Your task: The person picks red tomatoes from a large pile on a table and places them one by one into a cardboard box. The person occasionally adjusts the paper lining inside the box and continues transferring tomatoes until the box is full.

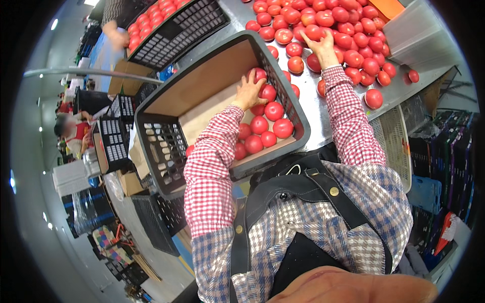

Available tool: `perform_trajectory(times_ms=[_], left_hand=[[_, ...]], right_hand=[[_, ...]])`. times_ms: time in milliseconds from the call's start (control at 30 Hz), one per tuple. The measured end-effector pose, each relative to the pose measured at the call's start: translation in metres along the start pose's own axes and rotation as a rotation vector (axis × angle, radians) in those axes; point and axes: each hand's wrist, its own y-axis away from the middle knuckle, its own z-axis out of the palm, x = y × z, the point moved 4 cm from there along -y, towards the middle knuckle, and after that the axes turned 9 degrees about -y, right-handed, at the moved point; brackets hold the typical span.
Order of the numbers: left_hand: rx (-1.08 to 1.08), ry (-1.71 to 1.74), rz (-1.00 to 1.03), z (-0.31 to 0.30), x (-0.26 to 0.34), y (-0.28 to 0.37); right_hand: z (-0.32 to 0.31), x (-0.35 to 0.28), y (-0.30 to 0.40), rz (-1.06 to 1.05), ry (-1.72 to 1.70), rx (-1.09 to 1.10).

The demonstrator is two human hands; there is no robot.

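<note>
My left hand (248, 92) is inside a black plastic crate (303, 127) with a brown cardboard lining (212, 85). Its spread fingers touch red tomatoes near the right wall, with one tomato (268, 92) between thumb and forefinger; whether it is gripped I cannot tell. More tomatoes (259, 125) rest in the crate's near right part, some hidden by my left sleeve. Over on the metal table (316, 123), my right hand (322, 47) reaches into a large tomato pile (348, 38). Its thumb and fingers are apart beside a tomato (313, 32), with no hold visible.
A second black crate (182, 34) full of tomatoes stands at the upper left, beside another person's hand (115, 36). A translucent plastic bin (424, 36) borders the pile on the right. A metal rail (91, 72) runs left of my crate. Stacked crates (447, 151) stand at far right.
</note>
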Motion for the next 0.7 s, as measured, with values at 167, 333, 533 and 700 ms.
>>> perform_trajectory(times_ms=[167,333,533,700], left_hand=[[-0.079,-0.134,0.005,-0.002,0.018,-0.023],[-0.067,-0.285,0.031,-0.001,0.013,-0.023],[-0.173,-0.368,0.079,-0.001,0.017,-0.031],[-0.217,-0.271,0.032,0.001,0.015,-0.036]], right_hand=[[-0.01,-0.03,-0.029,0.284,0.114,-0.271],[-0.016,-0.003,0.049,0.058,0.518,-0.206],[-0.066,-0.017,0.12,-0.022,0.642,-0.126],[-0.079,-0.01,0.127,-0.026,0.668,-0.148]])
